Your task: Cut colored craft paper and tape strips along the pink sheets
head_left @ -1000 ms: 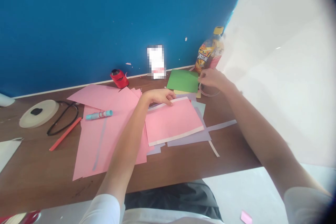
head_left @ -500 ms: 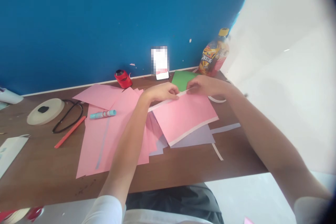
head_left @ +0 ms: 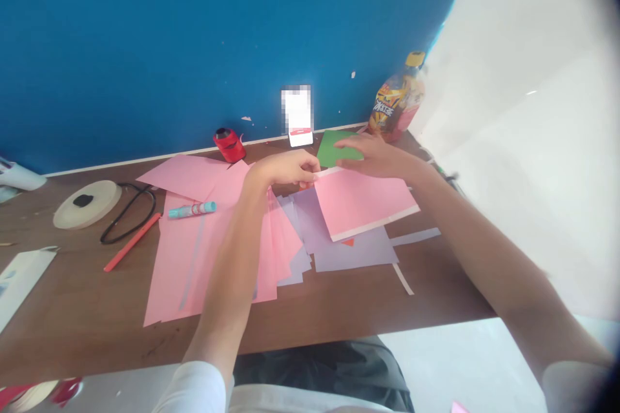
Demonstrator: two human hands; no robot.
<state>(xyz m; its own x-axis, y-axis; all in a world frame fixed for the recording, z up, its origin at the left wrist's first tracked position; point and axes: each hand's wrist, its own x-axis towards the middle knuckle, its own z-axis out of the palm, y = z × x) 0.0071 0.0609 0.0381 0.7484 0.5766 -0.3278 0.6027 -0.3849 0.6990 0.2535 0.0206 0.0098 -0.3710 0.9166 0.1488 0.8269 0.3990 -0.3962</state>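
A pink sheet of paper (head_left: 365, 200) with white strips along its near and far edges lies over a pale purple sheet (head_left: 358, 258). My left hand (head_left: 293, 169) is closed in a pinch at the pink sheet's far left corner. My right hand (head_left: 372, 155) has its fingers apart, above the far edge of that sheet and partly over a green sheet (head_left: 332, 147). Nothing shows between the right fingers. A small orange-red patch (head_left: 349, 242) peeks out on the purple sheet below the pink one.
Left of my forearm, several pink sheets (head_left: 184, 258) overlap, with a light blue glue stick (head_left: 192, 210) on top. A red pen-like stick (head_left: 132, 242), a black cord (head_left: 111, 232), a round white disc (head_left: 87, 204), a red container (head_left: 229, 146), a phone (head_left: 297, 110) and a drink bottle (head_left: 394, 100) stand or lie around.
The pink sheet has shifted right and away from me, uncovering more of the purple sheet. My right hand's fingers have spread off its far edge. My left hand has moved slightly left.
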